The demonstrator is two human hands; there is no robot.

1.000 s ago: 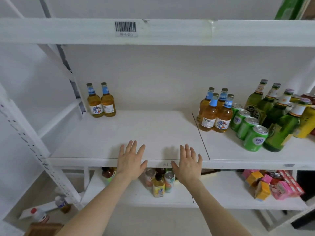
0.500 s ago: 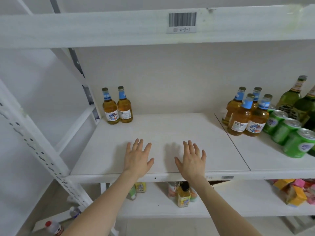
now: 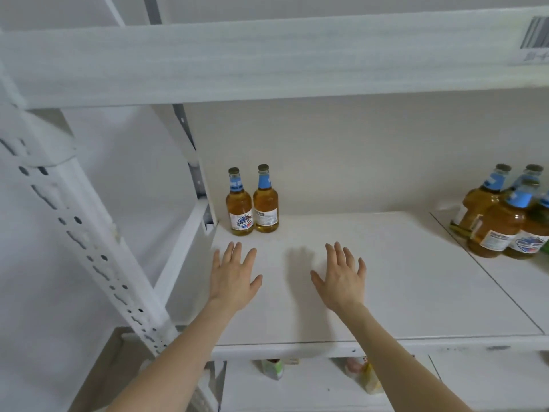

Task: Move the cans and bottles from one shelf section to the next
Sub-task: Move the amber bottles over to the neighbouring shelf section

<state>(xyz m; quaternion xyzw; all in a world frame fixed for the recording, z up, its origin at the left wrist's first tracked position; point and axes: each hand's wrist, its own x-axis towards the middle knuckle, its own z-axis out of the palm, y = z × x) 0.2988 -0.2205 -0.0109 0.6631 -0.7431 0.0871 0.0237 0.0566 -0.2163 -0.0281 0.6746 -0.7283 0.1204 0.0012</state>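
The white shelf (image 3: 416, 292) has two boards side by side, with a thin seam (image 3: 487, 272) between them. On the left board a pair of bottles (image 3: 240, 203), amber with blue neck labels, stands upright in the back left corner, one just beside the other. On the right board a group of bottles (image 3: 499, 221) of the same kind stands close together near the seam. The lower shelf (image 3: 312, 391) carries some small packs (image 3: 273, 368), too blurred to tell.

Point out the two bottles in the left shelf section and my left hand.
Corner bottle (image 3: 239, 203): head view, amber body above the label.
Second bottle (image 3: 266, 201): head view, amber body above the label.
Left hand (image 3: 233, 278): head view, back of the hand.
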